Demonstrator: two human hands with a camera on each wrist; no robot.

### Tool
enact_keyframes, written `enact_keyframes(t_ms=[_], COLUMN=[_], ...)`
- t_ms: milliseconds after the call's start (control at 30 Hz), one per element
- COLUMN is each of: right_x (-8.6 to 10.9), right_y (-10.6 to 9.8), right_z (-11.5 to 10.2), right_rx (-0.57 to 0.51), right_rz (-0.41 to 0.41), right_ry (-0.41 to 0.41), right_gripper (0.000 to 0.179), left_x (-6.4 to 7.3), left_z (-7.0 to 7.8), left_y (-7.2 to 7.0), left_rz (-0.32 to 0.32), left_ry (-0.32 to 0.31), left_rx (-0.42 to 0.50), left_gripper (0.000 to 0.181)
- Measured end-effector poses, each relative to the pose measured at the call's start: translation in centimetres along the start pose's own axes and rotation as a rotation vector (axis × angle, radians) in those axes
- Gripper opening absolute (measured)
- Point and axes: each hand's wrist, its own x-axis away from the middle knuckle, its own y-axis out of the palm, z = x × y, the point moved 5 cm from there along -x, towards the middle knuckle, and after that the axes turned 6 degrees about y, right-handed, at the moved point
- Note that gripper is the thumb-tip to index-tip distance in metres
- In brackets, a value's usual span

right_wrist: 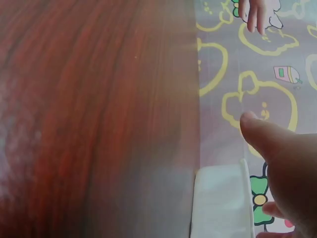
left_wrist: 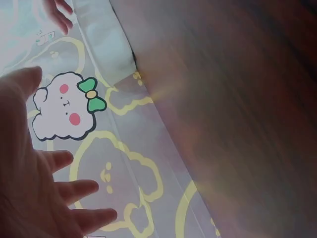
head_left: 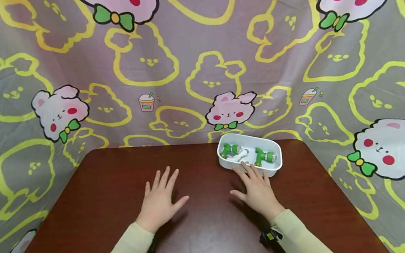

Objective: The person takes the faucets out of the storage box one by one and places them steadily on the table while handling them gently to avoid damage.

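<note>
My left hand (head_left: 158, 203) is held above the left-middle of the table, fingers spread and holding nothing. On the right, my right hand (head_left: 257, 191) is also spread and empty, its fingertips by the near side of a white plastic tray (head_left: 228, 163); whether they touch it I cannot tell. Inside lie two green tap-like fittings, one at the left (head_left: 227, 150) and one at the right (head_left: 260, 156), each with a clear or silvery end. A white piece (head_left: 239, 155) lies between them. The right wrist view catches the tray's side (right_wrist: 223, 203) below the thumb.
The dark reddish-brown table (head_left: 114, 181) extends around both hands. Behind it and along its sides hangs a patterned curtain (head_left: 171, 93) with cartoon rabbits and yellow outlines. A small black device (head_left: 270, 237) sits at the right wrist, under the sleeve.
</note>
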Motion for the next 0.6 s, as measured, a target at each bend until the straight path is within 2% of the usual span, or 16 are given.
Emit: enact_keyframes(t_ms=[200, 333, 600], right_x=[-0.2, -0.3, -0.2], right_y=[-0.4, -0.6, -0.4], right_z=[-0.1, -0.1, 0.1], right_rx=[-0.072, -0.086, -0.072], right_rz=[0.090, 0.119, 0.114], right_ry=[-0.042, -0.042, -0.035], right_gripper=[0.073, 0.067, 0.057], left_x=[-0.2, -0.3, -0.1], left_z=[0.5, 0.8, 0.8], left_y=[-0.8, -1.4, -1.7], left_rz=[0.104, 0.169, 0.211], left_ry=[0.057, 0.093, 0.117], left_rx=[-0.019, -0.037, -0.053], left_gripper=[0.077, 0.067, 0.053])
